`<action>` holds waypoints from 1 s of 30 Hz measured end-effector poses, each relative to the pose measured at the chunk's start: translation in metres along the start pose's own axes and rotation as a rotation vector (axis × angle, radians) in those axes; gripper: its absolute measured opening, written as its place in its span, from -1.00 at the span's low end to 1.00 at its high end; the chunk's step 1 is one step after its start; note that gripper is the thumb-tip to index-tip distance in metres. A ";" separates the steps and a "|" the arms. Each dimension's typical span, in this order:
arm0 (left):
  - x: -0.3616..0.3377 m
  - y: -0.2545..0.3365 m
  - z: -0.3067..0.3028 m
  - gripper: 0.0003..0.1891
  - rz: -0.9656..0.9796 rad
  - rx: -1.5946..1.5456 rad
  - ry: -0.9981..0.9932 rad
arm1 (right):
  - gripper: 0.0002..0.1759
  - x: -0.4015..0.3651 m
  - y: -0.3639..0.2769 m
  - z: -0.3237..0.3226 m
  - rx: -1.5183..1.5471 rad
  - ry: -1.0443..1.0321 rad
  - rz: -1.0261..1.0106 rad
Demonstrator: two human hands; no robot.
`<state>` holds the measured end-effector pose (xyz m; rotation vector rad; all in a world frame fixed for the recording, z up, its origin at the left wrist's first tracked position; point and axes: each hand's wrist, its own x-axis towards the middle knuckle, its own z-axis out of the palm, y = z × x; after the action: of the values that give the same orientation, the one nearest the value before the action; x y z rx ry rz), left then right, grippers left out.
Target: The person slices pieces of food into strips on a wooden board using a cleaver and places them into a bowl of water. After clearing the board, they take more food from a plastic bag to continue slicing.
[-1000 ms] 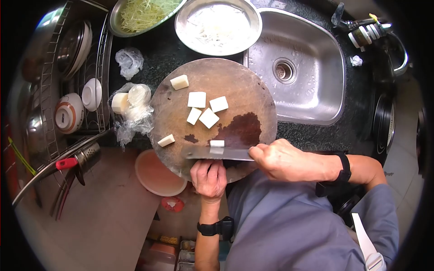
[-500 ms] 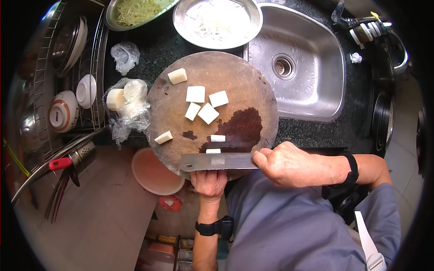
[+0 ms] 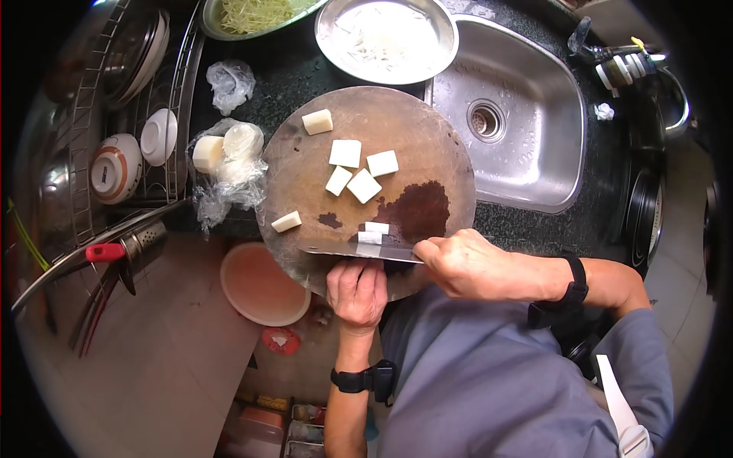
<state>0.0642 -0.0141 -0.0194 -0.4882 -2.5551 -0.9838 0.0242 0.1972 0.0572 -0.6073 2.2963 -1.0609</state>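
Observation:
My right hand (image 3: 458, 263) is closed round the handle end of a cleaver (image 3: 359, 250), whose blade spans the near part of a round wooden chopping board (image 3: 294, 172). Against the near side of the blade, my left hand (image 3: 357, 294) has its fingers bent and pressed together; whatever is under them is hidden. Just beyond the blade lie two thin white slices (image 3: 372, 233), close together. Farther up the board are several white vegetable blocks (image 3: 364, 185), with one more piece (image 3: 286, 221) at the left. A dark wet patch (image 3: 420, 210) marks the wood.
Left of the board, plastic wrap holds peeled white vegetable pieces (image 3: 227, 153). Metal bowls with white shreds (image 3: 382, 46) and yellowish shreds (image 3: 256, 11) stand behind. A steel sink (image 3: 527, 179) is at right, a dish rack (image 3: 175, 91) at left. A pinkish basin (image 3: 263, 294) sits below.
The cleaver has tilted so its broad face shows less. The two slices now lie nearer each other. The whole view has shifted slightly.

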 end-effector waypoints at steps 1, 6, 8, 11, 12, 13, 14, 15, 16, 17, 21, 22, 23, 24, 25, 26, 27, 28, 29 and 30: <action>-0.001 -0.001 0.000 -0.75 0.005 0.001 0.002 | -0.80 -0.003 0.000 -0.001 -0.055 -0.008 0.011; -0.002 -0.003 0.002 -0.70 0.018 -0.007 0.025 | -0.79 -0.016 -0.009 -0.006 -0.084 -0.004 -0.005; -0.009 -0.005 0.002 -0.66 0.017 0.060 0.019 | -0.79 -0.020 -0.013 -0.008 -0.068 -0.018 -0.013; -0.007 -0.005 0.003 -0.74 -0.008 0.051 0.015 | -0.79 -0.021 -0.014 -0.010 -0.086 -0.051 0.001; -0.007 -0.005 0.002 -0.74 -0.007 0.051 0.011 | -0.79 -0.021 -0.013 -0.011 -0.084 -0.061 -0.004; -0.007 -0.004 0.001 -0.74 -0.011 0.051 0.000 | -0.79 -0.020 -0.012 -0.012 -0.083 -0.073 -0.008; -0.007 -0.004 0.001 -0.74 -0.015 0.050 -0.011 | -0.79 -0.020 -0.011 -0.012 -0.081 -0.074 -0.005; -0.006 -0.003 0.000 -0.74 -0.017 0.047 -0.015 | -0.81 -0.019 -0.010 -0.012 -0.090 -0.076 -0.019; -0.004 -0.002 0.000 -0.71 -0.011 0.047 -0.015 | -0.84 -0.019 -0.010 -0.012 -0.100 -0.079 -0.033; -0.003 -0.001 0.000 -0.67 -0.005 0.048 -0.012 | -0.84 -0.017 -0.009 -0.012 -0.099 -0.081 -0.032; -0.001 -0.002 0.000 -0.70 0.006 0.023 0.006 | -0.81 -0.001 -0.004 -0.003 -0.053 -0.042 -0.081; -0.001 -0.002 0.001 -0.73 0.008 -0.001 0.006 | -0.79 0.004 -0.003 0.002 -0.045 -0.013 -0.107; 0.000 -0.002 0.001 -0.75 0.009 -0.025 0.009 | -0.75 0.009 -0.002 0.005 -0.048 -0.024 -0.107; 0.001 -0.002 0.002 -0.75 0.009 -0.021 0.012 | -0.75 0.015 -0.004 0.008 -0.050 -0.025 -0.112; 0.001 -0.001 0.002 -0.76 0.002 0.000 0.013 | -0.74 0.020 -0.005 0.011 -0.057 -0.016 -0.125; 0.002 0.000 0.001 -0.77 -0.002 0.022 0.013 | -0.72 0.022 -0.006 0.012 -0.063 -0.004 -0.138; 0.001 0.000 0.000 -0.77 0.002 0.026 0.018 | -0.75 0.022 -0.006 0.012 -0.058 0.003 -0.120; -0.001 0.000 0.000 -0.77 0.005 0.017 0.018 | -0.75 0.021 -0.005 0.013 -0.062 0.005 -0.128; -0.003 -0.001 0.001 -0.78 0.008 0.006 0.018 | -0.79 0.018 -0.002 0.013 -0.032 0.041 -0.081; -0.002 0.000 0.002 -0.78 0.008 0.008 0.023 | -0.83 0.015 0.001 0.013 -0.001 0.076 -0.030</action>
<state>0.0658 -0.0137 -0.0219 -0.4819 -2.5337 -0.9703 0.0211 0.1819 0.0456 -0.6135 2.3596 -1.1149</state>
